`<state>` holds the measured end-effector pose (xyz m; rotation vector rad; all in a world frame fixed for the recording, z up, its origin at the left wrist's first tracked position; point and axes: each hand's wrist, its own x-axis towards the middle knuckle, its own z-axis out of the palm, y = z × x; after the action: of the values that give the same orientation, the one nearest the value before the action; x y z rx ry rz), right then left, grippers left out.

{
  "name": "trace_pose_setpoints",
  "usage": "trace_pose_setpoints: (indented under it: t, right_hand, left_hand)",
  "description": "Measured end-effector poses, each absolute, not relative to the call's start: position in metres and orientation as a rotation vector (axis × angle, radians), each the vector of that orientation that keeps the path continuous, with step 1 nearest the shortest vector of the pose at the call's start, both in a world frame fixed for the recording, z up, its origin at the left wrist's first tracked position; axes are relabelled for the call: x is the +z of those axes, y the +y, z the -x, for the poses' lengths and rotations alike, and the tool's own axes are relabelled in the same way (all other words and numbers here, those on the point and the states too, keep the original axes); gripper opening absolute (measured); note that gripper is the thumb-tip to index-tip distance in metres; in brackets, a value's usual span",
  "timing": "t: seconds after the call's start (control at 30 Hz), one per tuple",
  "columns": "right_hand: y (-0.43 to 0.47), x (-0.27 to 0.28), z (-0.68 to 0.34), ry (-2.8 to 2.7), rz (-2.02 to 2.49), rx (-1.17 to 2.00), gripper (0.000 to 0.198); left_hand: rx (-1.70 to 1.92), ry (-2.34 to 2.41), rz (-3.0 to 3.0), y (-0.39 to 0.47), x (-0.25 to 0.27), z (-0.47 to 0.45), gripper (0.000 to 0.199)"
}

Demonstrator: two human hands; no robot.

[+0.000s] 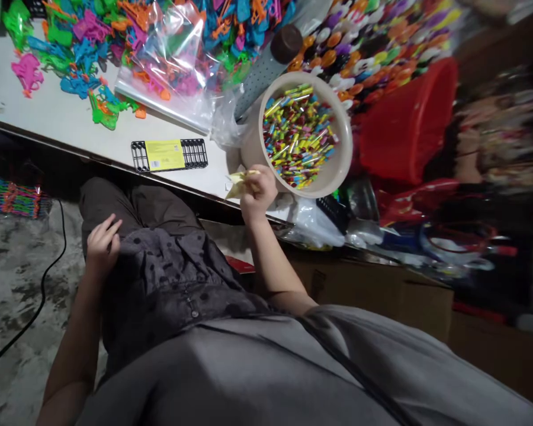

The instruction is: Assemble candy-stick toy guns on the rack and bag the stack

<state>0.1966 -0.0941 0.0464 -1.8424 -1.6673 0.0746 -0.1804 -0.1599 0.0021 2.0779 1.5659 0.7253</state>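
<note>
While the view is tilted hard to one side, the right hand (257, 192) sits near the middle of the frame, fingers curled around a small pale yellow item (238, 182) that it pinches at the bench (62, 115) edge; what the item is cannot be made out, since the fingers cover part of it. Just at the hand's two o'clock stands a beige bucket (337, 171), touching or nearly touching the knuckles, filled with small multicoloured pieces (298, 135) too tiny to identify. The left hand (101, 244) lies at about eight o'clock from the right one, well apart, resting loosely with fingers bent on the dark dotted cloth (169, 266) over the lap; it holds nothing visible.

At ten o'clock from the right hand a black rack with a yellow label (169, 155) lies flat on the bench. Farther toward eleven o'clock a clear plastic bag (169, 65) partly covers a heap of bright plastic toys (80, 53), cut off by the top edge. A grey dotted cylinder with a brown cap (270, 65) leans behind the bucket, its lower end hidden. At three o'clock a red tub (404, 124) is blurred, and everything beyond it is smeared past reading. A black cable (48, 266) trails over the floor at lower left.
</note>
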Motion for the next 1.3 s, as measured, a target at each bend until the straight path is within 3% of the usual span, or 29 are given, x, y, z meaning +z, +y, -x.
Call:
trace_pose_setpoints:
  t: [0.23, 0.57, 0.8, 1.0, 1.3]
  right_hand:
    - [-0.068, 0.004, -0.197, -1.851, 2.292, 0.033, 0.033]
    - [-0.045, -0.012, -0.192, -2.091, 2.369, 0.249, 0.059]
    - [-0.023, -0.012, -0.194, -2.028, 2.351, 0.423, 0.061]
    - [-0.022, -0.001, -0.179, -1.869, 2.382, 0.194, 0.055]
    - [-0.039, 0.047, -0.171, -2.075, 2.083, -0.145, 0.049]
  left_hand:
    - [0.795, 1.564, -2.026, -0.153, 0.006, 0.172, 0.038]
    - [0.637, 1.240, -2.189, -0.080, 0.029, 0.095, 0.038]
    - [0.446, 1.226, -2.300, -0.012, 0.003, 0.037, 0.067]
    - [0.628, 1.275, -2.264, -0.028, -0.006, 0.067, 0.039]
    - [1.142, 1.448, -1.642, -0.040, 0.032, 0.083, 0.043]
